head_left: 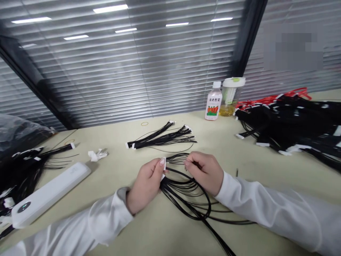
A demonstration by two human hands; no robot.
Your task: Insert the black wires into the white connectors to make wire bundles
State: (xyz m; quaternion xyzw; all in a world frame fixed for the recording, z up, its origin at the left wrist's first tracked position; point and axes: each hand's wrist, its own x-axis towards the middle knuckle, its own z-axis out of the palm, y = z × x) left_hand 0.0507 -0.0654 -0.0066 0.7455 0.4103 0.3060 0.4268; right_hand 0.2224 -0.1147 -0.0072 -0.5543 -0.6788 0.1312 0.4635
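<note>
My left hand (147,183) is closed, with its thumb pressed on a white connector (164,163) of a black wire harness (186,188). A second white connector end shows just below the thumb. From these connectors the black wires fan out to the right, some looping round and one bundle running down to the near edge of the view. Close by on the right, my right hand (205,170) is pinched among the wires, its thumb and forefinger together on a thin black wire. Its other fingers are curled, and the exact wire tip is hidden.
Two black wire bundles (162,137) lie ahead on the table. At left are more harnesses (23,170), a white power bank (50,193) and crumpled tissue (97,155). A bottle (213,101), a lidded cup (231,96) and a heap of harnesses (290,121) stand right.
</note>
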